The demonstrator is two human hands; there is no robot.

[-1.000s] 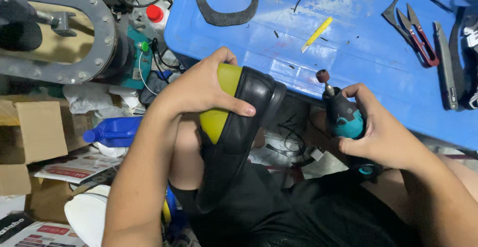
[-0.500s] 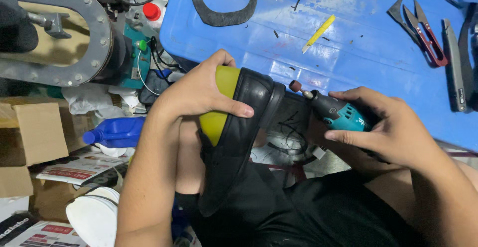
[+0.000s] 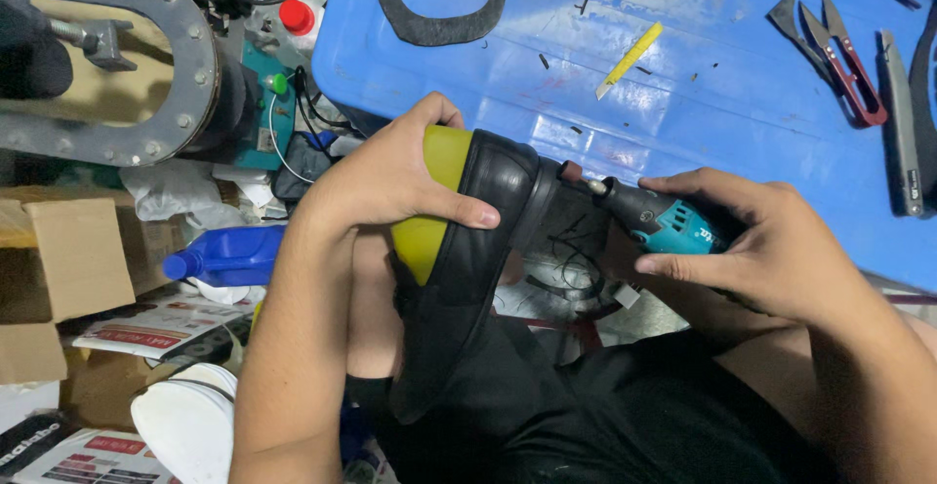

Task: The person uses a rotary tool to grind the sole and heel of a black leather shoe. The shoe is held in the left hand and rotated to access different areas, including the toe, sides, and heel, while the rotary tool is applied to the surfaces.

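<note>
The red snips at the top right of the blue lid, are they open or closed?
Open. The red snips lie on the blue lid with their two pointed blades spread apart in a V; neither hand is near them.

Small shoe-repair workshop, cluttered. Blue lid (image 3: 683, 103) as bench, strewn with snips (image 3: 844, 50), knife (image 3: 903, 133), cut black strips (image 3: 439, 25). Riveted metal machine (image 3: 127, 64) at left, wiring, bottle (image 3: 229, 255), cardboard boxes (image 3: 59, 269), papers on floor.
</note>
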